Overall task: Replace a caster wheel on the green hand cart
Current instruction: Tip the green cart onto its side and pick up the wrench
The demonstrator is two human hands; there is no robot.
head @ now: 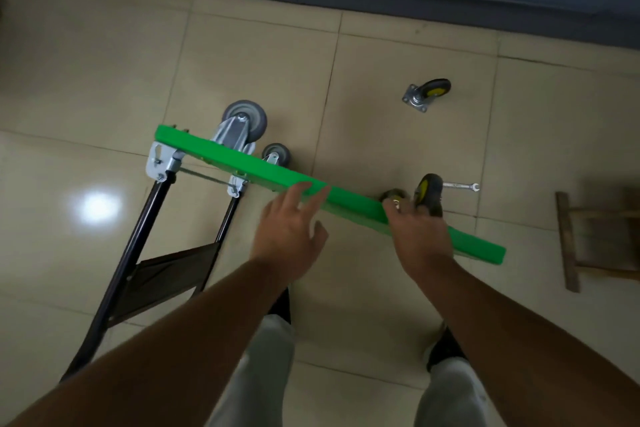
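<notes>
Person stands over the work; trouser legs and dark shoes at bottom of frame, both forearms reaching forward and down.

Left hand (289, 232): fingers straight and spread, tips resting on the top edge of the green hand cart (349, 199), thumb off to the side. Nothing gripped; reads as steadying.

Right hand (420, 236): reaches over the same edge, further right. Fingers dip behind the deck toward the yellow-hub caster (429, 191). Cannot tell whether they grasp it or only touch it, as the knuckles hide the tips.

Cart stands tipped on its side on the tiled floor (242, 45). The deck edge shows as a long green bar running from far-left to near-right. Folded black handle (138, 236) lies toward the person at left; two grey wheels (246, 118) stick out on the far side at that end.

Key relation: the caster sits on the far face of the deck, just beyond the right fingertips and near the bar's right end. The right hand is plainly the nearer one; the left is well apart, mid-bar.

Wrench (460, 186) lies on the floor just right of that caster, within the right hand's side. Loose caster (427, 94), plate and yellow hub, lies farther out, well apart from the cart. Wooden stool (568, 243) at right edge.

Judgement: caster swap under way; which caster is the replacement is not determinable.
</notes>
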